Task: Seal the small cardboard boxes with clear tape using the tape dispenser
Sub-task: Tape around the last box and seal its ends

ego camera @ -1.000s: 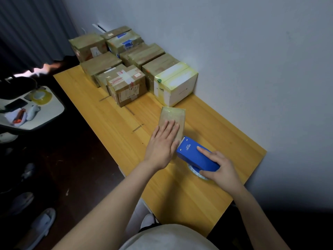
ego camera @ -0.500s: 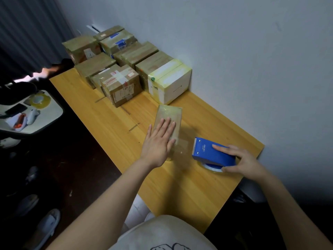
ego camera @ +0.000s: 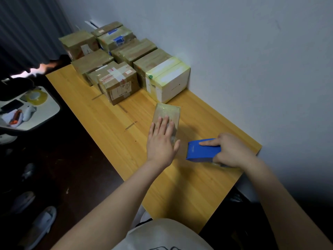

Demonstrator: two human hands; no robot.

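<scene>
A small flat cardboard box (ego camera: 167, 112), wrapped in glossy clear tape, lies on the wooden table (ego camera: 180, 177). My left hand (ego camera: 161, 141) lies flat on its near half, fingers straight, pressing it down. To the right, my right hand (ego camera: 232, 150) grips the blue tape dispenser (ego camera: 203, 150), index finger stretched along its top. A faint strip of clear tape seems to span the gap between the dispenser's front and the box. The tape roll is mostly hidden under the dispenser and hand.
Several taped cardboard boxes (ego camera: 119, 83) and a white box (ego camera: 169, 80) are packed against the wall at the table's far end. A side table (ego camera: 28, 109) at left holds a tape roll and small items. The table's right edge is close to my right hand.
My right hand has pulled the dispenser away from the box to the right, then turned it a little. My left hand has stayed flat on the box.
</scene>
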